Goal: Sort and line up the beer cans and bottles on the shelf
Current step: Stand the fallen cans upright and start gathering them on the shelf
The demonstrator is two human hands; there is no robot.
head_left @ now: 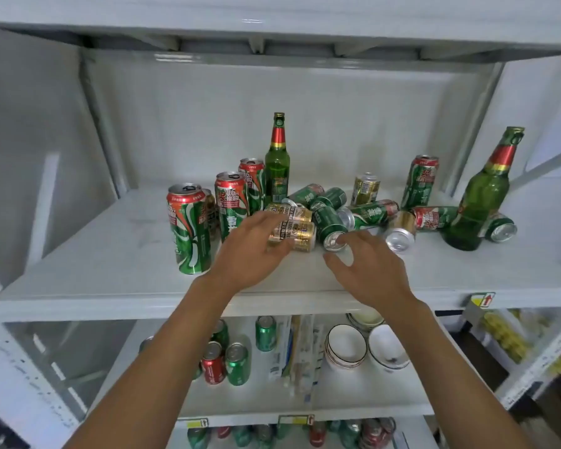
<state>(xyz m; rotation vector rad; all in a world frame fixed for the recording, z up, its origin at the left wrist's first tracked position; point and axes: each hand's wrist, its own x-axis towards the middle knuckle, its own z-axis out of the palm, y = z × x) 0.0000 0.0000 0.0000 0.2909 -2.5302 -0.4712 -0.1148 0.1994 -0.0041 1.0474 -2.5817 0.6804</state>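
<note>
On the white shelf [110, 280], three tall red-and-green cans [188, 228] stand upright at the left. A green bottle [276, 163] stands behind them. A heap of green and gold cans lies on its side in the middle. My left hand [250, 251] grips a lying gold can [300, 235] in that heap. My right hand [366, 270] hovers with spread fingers just in front of a lying dark green can [329, 226], its fingertips at the can's end. A second green bottle [481, 196] leans at the right over lying cans.
An upright tall can [419, 183] and a small gold can [365, 188] stand behind the heap. The shelf below holds soda cans [237, 364], white bowls [345, 346] and packets. A shelf board hangs overhead.
</note>
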